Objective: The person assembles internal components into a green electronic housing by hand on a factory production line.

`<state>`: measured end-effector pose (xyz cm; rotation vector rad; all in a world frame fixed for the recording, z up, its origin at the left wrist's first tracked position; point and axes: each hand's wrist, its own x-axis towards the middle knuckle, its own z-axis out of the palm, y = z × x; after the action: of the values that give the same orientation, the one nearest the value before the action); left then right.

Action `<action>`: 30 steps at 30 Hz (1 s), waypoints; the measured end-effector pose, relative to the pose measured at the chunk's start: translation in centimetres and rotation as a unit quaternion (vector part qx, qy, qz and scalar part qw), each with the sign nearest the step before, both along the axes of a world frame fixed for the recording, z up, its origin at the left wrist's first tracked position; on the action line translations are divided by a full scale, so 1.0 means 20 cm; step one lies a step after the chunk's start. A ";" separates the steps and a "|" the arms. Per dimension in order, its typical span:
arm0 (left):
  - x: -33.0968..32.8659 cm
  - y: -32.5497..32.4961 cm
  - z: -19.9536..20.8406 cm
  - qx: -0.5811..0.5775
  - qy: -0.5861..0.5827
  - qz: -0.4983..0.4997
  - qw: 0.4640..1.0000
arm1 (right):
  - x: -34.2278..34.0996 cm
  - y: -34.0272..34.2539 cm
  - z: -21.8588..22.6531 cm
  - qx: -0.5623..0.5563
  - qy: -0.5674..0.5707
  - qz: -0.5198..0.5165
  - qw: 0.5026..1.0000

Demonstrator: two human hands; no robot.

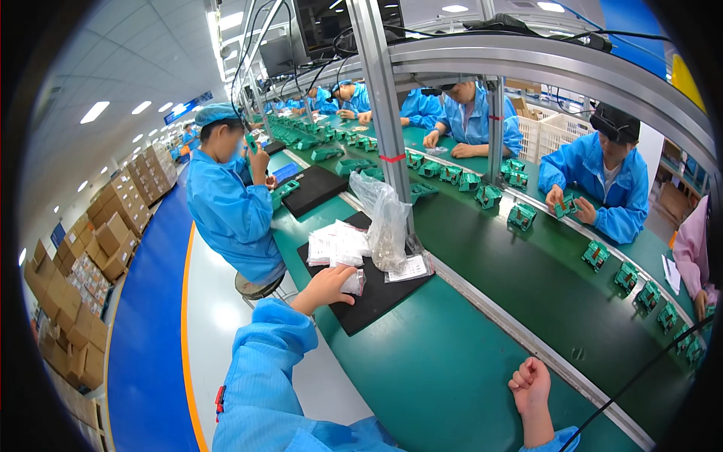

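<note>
Your left hand (325,286) gripped a small clear bag (352,282) on the black mat (369,305), the bag's long axis running toward the belt (527,279). Your right hand (530,384) rested fisted, empty, on the desk (437,369).

green conveyor belt (527,264) carrying green parts (521,216); workers in blue coats (233,203) seated along both sides; stacked cardboard boxes (83,301) at far left; blue floor (151,331); metal post (384,98).
</note>
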<state>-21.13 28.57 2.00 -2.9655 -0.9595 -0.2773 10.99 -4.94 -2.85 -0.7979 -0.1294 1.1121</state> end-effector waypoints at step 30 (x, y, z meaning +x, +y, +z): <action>-0.08 -0.03 0.09 0.271 0.003 -0.139 0.952 | 0.00 0.00 0.00 0.006 0.002 -0.002 1.000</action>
<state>-22.67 27.97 3.80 -2.5686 -0.3698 -0.4503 11.00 -4.86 -2.77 -0.7843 -0.1304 1.1082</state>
